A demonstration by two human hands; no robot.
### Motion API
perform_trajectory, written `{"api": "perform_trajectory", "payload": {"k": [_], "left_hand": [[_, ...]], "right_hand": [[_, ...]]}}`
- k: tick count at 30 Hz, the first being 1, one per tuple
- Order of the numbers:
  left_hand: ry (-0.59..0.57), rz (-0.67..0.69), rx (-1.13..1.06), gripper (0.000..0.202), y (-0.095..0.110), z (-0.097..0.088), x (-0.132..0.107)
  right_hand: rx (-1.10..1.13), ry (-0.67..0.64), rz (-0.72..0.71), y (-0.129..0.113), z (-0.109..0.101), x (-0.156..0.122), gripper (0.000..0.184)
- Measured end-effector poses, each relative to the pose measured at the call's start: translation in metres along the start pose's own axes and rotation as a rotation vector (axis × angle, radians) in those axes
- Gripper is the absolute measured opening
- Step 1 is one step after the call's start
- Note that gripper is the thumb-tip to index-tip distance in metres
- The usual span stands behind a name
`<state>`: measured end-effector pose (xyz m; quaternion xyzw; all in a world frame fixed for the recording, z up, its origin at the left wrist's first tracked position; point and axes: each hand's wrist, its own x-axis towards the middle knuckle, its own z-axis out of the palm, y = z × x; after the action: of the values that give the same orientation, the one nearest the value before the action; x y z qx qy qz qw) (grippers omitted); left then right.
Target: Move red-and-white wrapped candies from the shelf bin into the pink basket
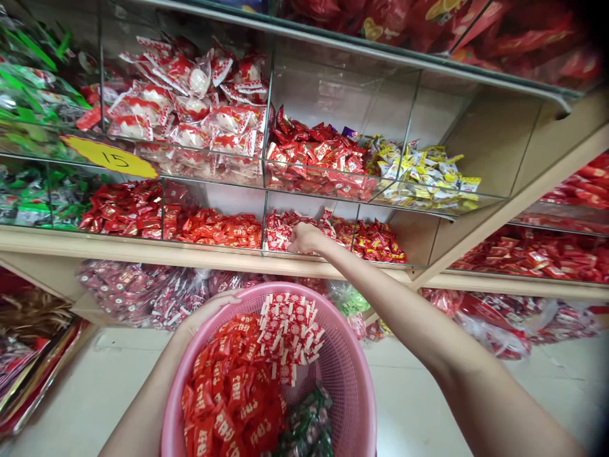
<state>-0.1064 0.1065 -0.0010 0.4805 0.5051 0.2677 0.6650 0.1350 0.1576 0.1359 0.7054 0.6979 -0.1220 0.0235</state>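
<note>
A pink plastic basket is tilted toward me, with my left hand gripping its rim on the far left side. Inside it, red-orange wrapped candies fill the left part. Red-and-white wrapped candies lie at the back, and dark green wrapped ones at the front right. My right hand reaches over the basket into a lower shelf compartment. Its fingers are curled down on a heap of red-and-white candies; the fingertips are partly hidden among them.
Clear dividers and a shelf front edge bound the compartments. Above sit red candies, yellow-and-white candies and larger clear packs. A yellow tag reads 15. Bagged goods lie below the shelf.
</note>
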Motion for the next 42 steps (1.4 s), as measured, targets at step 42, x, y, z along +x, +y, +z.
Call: {"api": "perform_trajectory", "payload": {"k": [42], "left_hand": [[0.016, 0.038, 0.001, 0.041, -0.007, -0.005, 0.002]], "right_hand": [[-0.28, -0.192, -0.379, 0.027, 0.15, -0.154, 0.015]]}}
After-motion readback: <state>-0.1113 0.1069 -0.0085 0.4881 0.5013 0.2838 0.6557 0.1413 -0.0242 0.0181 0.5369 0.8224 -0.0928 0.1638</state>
